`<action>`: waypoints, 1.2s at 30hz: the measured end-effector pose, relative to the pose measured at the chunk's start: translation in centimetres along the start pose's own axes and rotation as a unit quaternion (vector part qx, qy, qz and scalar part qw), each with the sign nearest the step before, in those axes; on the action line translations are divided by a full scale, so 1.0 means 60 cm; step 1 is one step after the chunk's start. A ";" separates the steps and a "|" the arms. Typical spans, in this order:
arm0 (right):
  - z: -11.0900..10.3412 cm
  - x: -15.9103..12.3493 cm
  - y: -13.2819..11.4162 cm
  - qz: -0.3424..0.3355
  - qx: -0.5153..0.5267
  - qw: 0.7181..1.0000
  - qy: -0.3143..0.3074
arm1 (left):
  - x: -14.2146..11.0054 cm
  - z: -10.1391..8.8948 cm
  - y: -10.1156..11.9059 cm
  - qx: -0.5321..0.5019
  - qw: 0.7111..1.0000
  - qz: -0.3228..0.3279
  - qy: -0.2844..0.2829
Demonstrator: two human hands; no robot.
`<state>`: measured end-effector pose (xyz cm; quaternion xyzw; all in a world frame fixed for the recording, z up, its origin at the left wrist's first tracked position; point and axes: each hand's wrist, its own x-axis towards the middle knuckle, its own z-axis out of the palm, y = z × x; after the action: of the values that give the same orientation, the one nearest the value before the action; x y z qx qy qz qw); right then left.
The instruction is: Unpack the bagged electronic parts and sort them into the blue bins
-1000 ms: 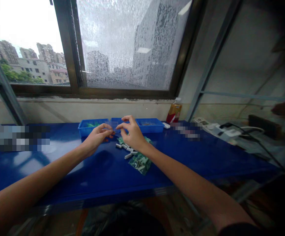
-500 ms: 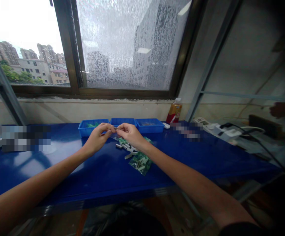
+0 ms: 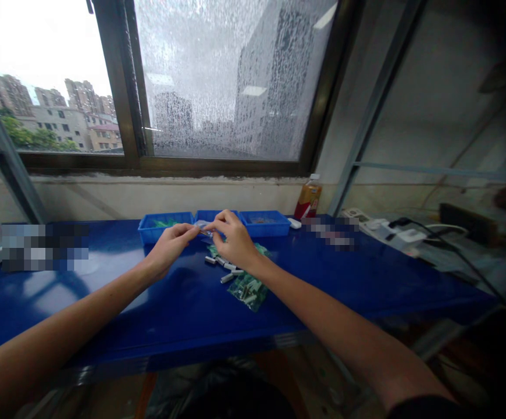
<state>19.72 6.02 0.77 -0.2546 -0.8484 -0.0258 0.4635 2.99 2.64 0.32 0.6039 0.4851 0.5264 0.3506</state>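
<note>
Clear plastic bag (image 3: 201, 224) mid-frame, long axis unclear, just right of left hand (image 3: 173, 243), which pinches it. Right hand (image 3: 234, 240) opposite, fingers narrow; can't tell if gripping.

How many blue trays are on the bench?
3, in a row below the window: the left tray, the middle tray, partly hidden behind the right hand, and the right tray.

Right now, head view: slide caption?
Left hand pinches clear plastic, right hand at it, three blue trays beyond on a blue table.
</note>
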 end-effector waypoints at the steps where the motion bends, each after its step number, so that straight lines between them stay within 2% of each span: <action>1: 0.001 0.000 -0.001 0.005 -0.002 1.000 -0.002 | 0.001 0.000 -0.001 0.009 1.000 0.015 0.008; 3: 0.003 0.001 -0.001 0.039 0.016 0.999 -0.009 | 0.003 -0.002 -0.004 0.018 0.998 0.058 0.030; 5: 0.005 0.004 -0.001 0.105 0.076 0.991 -0.039 | 0.005 -0.003 -0.007 0.038 0.993 0.099 0.047; 8: 0.008 0.010 -0.003 0.215 0.226 0.945 -0.101 | 0.005 -0.004 -0.012 0.101 0.983 0.146 0.034; 10: 0.010 0.012 -0.005 0.265 0.306 0.908 -0.112 | 0.004 -0.004 -0.014 0.159 0.971 0.176 0.022; 12: 0.012 0.012 -0.006 0.290 0.334 0.891 -0.104 | 0.002 -0.002 -0.014 0.211 0.956 0.202 0.019; 13: 0.013 0.011 -0.007 0.288 0.327 0.895 -0.099 | 0.001 -0.001 -0.013 0.226 0.951 0.209 0.017; 15: 0.013 0.008 -0.007 0.256 0.273 0.924 -0.083 | -0.002 0.002 -0.010 0.223 0.954 0.201 0.002; 17: 0.012 0.004 -0.006 0.189 0.179 0.964 -0.063 | -0.003 0.003 -0.005 0.174 0.971 0.163 -0.020; 19: 0.009 0.000 -0.005 0.112 0.088 0.988 -0.058 | -0.004 0.003 0.000 0.089 0.991 0.100 -0.030; 21: 0.007 -0.003 -0.004 0.059 0.042 0.995 -0.069 | -0.004 0.002 0.004 0.001 0.999 0.032 -0.024; 23: 0.005 -0.005 -0.003 0.036 0.031 0.996 -0.081 | -0.003 0.000 0.006 -0.059 0.998 -0.023 -0.019; 26: 0.005 -0.007 -0.003 0.016 0.039 0.995 -0.089 | -0.002 -0.001 0.005 -0.092 0.993 -0.063 -0.025; 31: 0.005 -0.005 -0.009 0.014 0.095 0.991 -0.093 | 0.003 -0.002 -0.002 -0.079 0.996 -0.041 -0.019; 34: 0.004 0.000 -0.012 0.091 0.170 0.977 -0.094 | 0.004 -0.004 -0.004 -0.008 1.000 0.026 -0.012; 36: 0.004 0.004 -0.011 0.164 0.237 0.952 -0.100 | 0.002 -0.004 -0.003 0.086 0.991 0.107 0.004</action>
<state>19.12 5.62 0.93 -0.2746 -0.8184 0.2782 0.4213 2.70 2.77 0.22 0.6778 0.4627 0.5197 0.2375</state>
